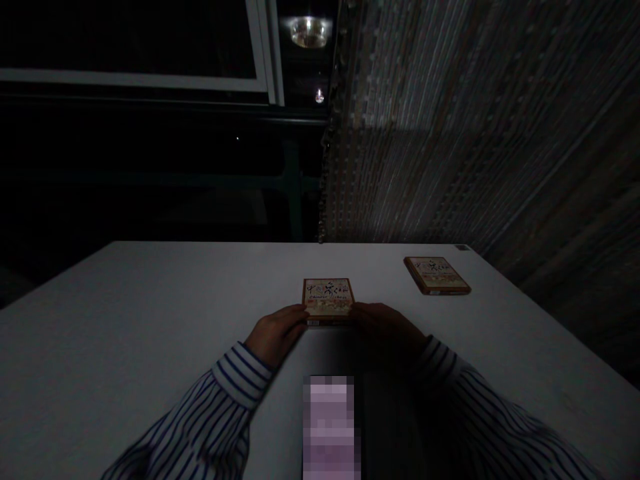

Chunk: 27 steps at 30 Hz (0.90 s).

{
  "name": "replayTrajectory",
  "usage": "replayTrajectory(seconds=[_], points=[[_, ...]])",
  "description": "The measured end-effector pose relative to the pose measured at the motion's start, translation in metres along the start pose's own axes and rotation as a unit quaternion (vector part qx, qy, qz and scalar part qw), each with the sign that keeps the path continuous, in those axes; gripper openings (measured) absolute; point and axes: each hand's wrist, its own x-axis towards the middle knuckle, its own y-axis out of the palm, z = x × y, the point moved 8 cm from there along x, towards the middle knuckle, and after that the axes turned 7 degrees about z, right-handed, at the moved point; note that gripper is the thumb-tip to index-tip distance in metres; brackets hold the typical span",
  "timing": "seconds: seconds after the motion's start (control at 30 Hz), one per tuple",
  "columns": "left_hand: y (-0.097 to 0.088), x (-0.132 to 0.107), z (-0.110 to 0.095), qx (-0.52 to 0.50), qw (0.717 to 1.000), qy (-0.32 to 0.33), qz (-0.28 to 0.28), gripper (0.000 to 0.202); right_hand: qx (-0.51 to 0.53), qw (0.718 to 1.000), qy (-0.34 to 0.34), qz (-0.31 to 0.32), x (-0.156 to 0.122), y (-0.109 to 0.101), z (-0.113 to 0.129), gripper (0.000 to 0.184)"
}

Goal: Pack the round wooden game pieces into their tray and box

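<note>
A flat, brown-edged box (329, 297) with Chinese characters and smaller English lettering on its lid lies in the middle of the white table. My left hand (279, 331) grips its left side, fingers pressed against the edge. On the opposite side, my right hand (384, 327) holds the right edge; deep shadow covers much of that hand. Both sleeves are striped blue and white. Below the box, close to me, is a phone-like device (331, 427) with a lit, pixelated screen.
A second, similar flat box (437, 275) lies at the table's right rear. The white table (125, 320) ends at a dark window (130, 40) area. A string curtain (425, 120) hangs behind and along the right. The room is dim.
</note>
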Motion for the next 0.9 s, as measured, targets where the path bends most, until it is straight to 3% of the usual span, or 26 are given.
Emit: replayTrajectory(seconds=[0.4,0.57,0.9], points=[[0.003,-0.001,0.001,-0.013,1.0,-0.005,0.002,0.025,-0.022,1.0,0.006,0.02,-0.001,0.01,-0.004,0.024],[0.004,-0.001,0.0,-0.003,1.0,-0.002,0.009,0.026,-0.024,0.999,-0.025,0.011,-0.001,0.009,0.001,0.027],[0.004,-0.001,0.0,0.033,0.999,-0.011,0.01,0.028,-0.033,0.998,0.021,0.056,0.001,0.012,-0.005,0.023]])
